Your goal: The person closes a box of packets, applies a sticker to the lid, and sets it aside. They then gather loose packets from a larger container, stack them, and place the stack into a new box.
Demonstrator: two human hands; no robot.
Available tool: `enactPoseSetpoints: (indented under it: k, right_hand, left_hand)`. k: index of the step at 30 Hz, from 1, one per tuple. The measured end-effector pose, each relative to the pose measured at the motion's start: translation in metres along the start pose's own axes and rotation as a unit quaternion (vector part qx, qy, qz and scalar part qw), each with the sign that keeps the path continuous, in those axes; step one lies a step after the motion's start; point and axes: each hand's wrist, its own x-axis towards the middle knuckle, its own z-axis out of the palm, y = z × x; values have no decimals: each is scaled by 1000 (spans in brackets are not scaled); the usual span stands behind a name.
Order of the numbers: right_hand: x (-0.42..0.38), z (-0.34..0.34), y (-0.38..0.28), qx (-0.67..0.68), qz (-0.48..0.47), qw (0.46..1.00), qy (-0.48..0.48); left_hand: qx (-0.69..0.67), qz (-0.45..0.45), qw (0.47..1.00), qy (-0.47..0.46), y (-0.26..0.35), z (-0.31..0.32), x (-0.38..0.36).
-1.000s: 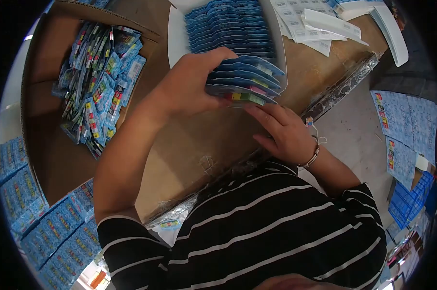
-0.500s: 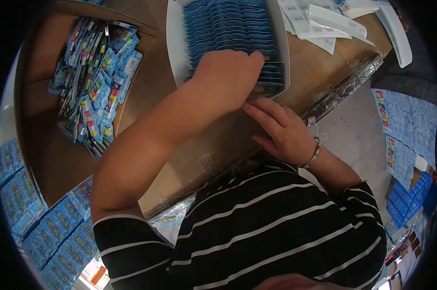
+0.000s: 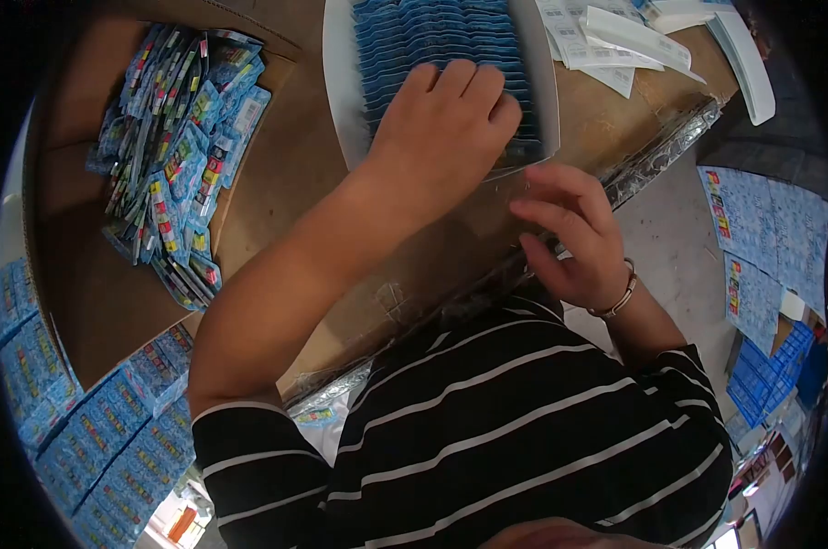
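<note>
A white open box [image 3: 340, 101] holds a tightly packed row of flat blue packets [image 3: 432, 35]. My left hand [image 3: 451, 128] reaches over the front part of this row, its fingers curled down on the packets. The fingertips are hidden behind the hand, so how many packets it grips cannot be seen. Close to the box's near right corner, my right hand [image 3: 574, 233] is raised with fingers apart and nothing in it. A bracelet circles the right wrist.
At the left, a cardboard carton [image 3: 75, 320] contains a heap of loose blue packets [image 3: 172, 165]. White label sheets [image 3: 606, 78] and folded white card strips [image 3: 748, 69] lie at the back right. Plastic-wrapped edging [image 3: 670, 142] borders the cardboard work surface. Printed blue sheets [image 3: 103, 439] are stacked lower left.
My right hand has drawn back from the box's near edge, and its fingers have spread. My left hand has shifted slightly up and right over the packets, its fingers bent more.
</note>
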Motion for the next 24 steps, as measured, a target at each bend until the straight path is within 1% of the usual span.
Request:
enactPoseSetpoints:
  k: [1,2,3,4,5,6,7,8,9,10,11,12,13,14,15,16,17,18,19,20,21,22,23,24]
  right_hand:
    - [0,0,2,-9,-7,1000,9]
    - [1,-3,2,-10,-5,1000,9]
    - [1,-6,0,-31,-10,999,32]
    - [1,-10,1,-53,-16,997,55]
    - [2,-15,6,-56,-18,997,56]
    - [2,-21,14,-88,4,990,105]
    - [3,-24,21,-120,28,981,153]
    - [7,-16,30,55,107,965,233]
    - [12,-16,40,53,110,965,233]
    - [18,-17,52,100,148,962,207]
    - [24,-17,63,147,183,955,180]
    - [32,-13,80,146,182,956,180]
    - [37,-4,98,158,191,954,169]
    - [41,2,106,170,200,952,155]
    - [44,5,104,167,202,953,151]
    - [49,7,101,186,334,916,125]
    - [56,10,97,199,458,861,95]
    - [62,13,88,197,457,863,87]
    - [66,16,73,278,403,865,113]
    - [65,20,61,358,348,855,138]
    - [60,22,53,361,354,853,129]
    - [53,23,48,304,290,900,112]
    - [45,27,42,247,226,938,94]
    - [43,38,37,282,235,924,110]
  left_hand:
    - [0,0,1000,1,-4,5,1]
    - [12,21,1000,19,-9,10,1]
    - [22,41,998,38,-11,11,1]
    - [21,42,998,39,-13,11,0]
    - [-43,38,998,14,-17,10,0]
    - [-109,34,993,-12,-21,9,0]
    - [-112,35,993,-11,-28,-7,5]
    - [-165,-6,985,39,-39,-26,8]
    - [-217,-47,971,87,-49,-41,5]
    - [-289,-178,926,168,-56,-50,-12]
    - [-350,-303,852,244,-63,-56,-29]
    - [-350,-302,852,246,-72,-36,-45]
    - [-457,-412,731,294,-80,0,-65]
    - [-545,-507,580,331,-84,25,-78]
    - [-604,-519,525,300,-70,37,-72]
    - [-657,-529,465,269,-51,46,-63]
    - [-677,-528,465,215,-40,43,-59]
    - [-695,-524,466,160,-33,39,-55]
    - [-715,-485,480,153,-27,40,-52]
    - [-713,-491,476,157,-23,40,-55]
    - [-727,-464,480,163,-17,38,-62]
    - [-739,-438,482,170,-12,36,-71]
    - [-729,-456,485,158,-8,28,-87]
    - [-753,-442,456,172,-3,20,-101]
